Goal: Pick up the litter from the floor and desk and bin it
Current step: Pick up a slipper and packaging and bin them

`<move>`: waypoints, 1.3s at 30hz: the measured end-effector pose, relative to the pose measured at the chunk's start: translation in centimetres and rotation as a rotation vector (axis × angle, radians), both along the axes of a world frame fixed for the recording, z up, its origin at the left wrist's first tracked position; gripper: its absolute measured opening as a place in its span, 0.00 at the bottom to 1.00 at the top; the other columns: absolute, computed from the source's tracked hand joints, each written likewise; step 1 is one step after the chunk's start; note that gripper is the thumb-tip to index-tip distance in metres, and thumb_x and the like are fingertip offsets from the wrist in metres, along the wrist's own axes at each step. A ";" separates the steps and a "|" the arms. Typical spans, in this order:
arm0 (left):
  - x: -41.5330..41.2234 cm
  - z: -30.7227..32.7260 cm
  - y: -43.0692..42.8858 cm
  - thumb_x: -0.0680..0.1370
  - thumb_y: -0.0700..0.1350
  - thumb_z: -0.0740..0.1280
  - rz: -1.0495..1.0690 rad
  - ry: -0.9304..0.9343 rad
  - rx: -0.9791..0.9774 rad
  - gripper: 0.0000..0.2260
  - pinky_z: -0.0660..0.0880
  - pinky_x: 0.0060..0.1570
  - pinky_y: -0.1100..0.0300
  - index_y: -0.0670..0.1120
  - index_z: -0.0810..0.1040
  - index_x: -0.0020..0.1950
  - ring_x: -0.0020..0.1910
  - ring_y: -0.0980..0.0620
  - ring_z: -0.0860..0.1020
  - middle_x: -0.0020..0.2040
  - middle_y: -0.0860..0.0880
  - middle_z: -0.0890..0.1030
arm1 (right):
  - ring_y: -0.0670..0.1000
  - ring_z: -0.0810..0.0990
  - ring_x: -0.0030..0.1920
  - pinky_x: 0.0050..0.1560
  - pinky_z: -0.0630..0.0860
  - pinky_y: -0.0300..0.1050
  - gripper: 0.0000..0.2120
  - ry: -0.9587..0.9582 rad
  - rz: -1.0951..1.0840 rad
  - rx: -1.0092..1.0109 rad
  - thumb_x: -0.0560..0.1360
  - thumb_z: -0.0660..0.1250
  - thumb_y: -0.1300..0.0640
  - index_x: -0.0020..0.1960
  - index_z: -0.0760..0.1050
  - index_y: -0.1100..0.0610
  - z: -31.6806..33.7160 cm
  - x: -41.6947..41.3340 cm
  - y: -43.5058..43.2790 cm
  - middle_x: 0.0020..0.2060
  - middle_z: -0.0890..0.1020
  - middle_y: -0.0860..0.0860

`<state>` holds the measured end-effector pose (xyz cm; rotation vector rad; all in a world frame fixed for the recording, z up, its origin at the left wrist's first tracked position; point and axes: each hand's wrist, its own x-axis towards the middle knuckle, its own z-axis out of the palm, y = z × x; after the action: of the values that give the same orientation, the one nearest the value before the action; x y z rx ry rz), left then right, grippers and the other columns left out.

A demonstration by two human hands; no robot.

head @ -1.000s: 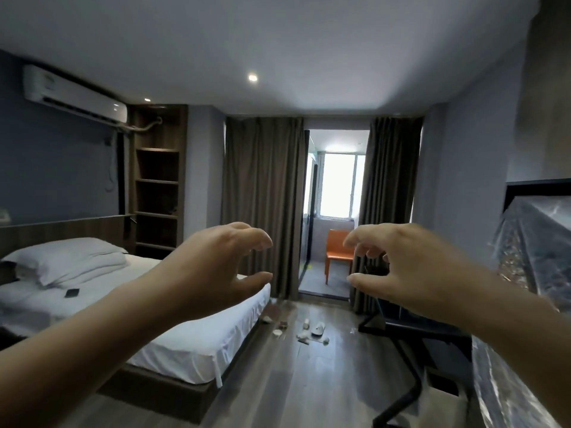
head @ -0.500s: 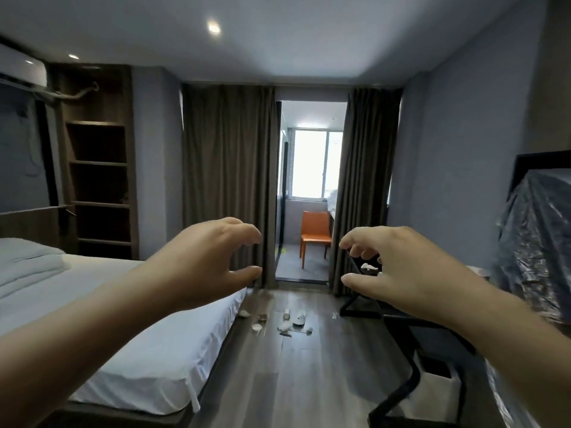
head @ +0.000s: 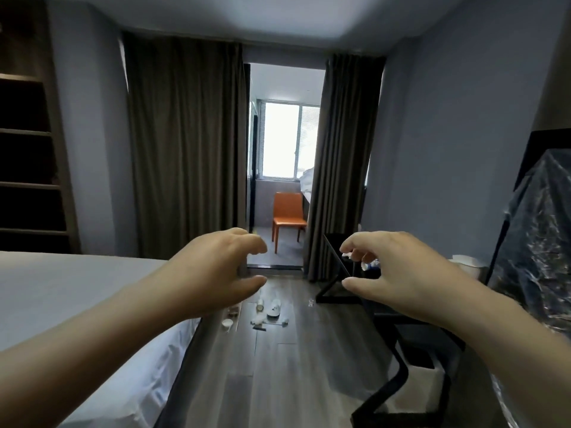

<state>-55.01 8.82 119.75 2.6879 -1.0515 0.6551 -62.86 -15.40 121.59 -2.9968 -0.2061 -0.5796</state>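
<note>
White bed (head: 77, 288) lying near left; white bin (head: 423, 396) sitting under black tabletop (head: 335, 257) near right. Left hand (head: 216, 273) and right hand (head: 398, 273) hovering outstretched, well apart, fingers loosely curled away from thumbs, gripping nothing. Beyond them, litter (head: 265, 315) lying scattered on wood floor (head: 293, 366) by bed's foot (paper cup (head: 227, 323) among it, rest too small to tell). Small plastic bottle (head: 369, 265) showing on tabletop behind right fingers. Orange chair (head: 287, 216) standing past brown curtains (head: 185, 149).

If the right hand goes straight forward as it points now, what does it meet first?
Probably the litter on the black desk, just past the right hand; depth is unclear.
</note>
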 end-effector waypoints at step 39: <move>68.4 -11.6 -29.2 0.74 0.56 0.68 -0.077 0.310 0.058 0.19 0.65 0.47 0.69 0.55 0.74 0.64 0.54 0.60 0.75 0.59 0.59 0.75 | 0.42 0.74 0.57 0.57 0.74 0.42 0.21 0.365 -0.161 0.148 0.73 0.68 0.45 0.65 0.71 0.44 -11.6 64.9 -29.2 0.56 0.76 0.41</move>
<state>13.36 -20.38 108.14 2.6660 -1.0947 0.1865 2.08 -44.60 109.97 -2.9210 0.0990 -0.0463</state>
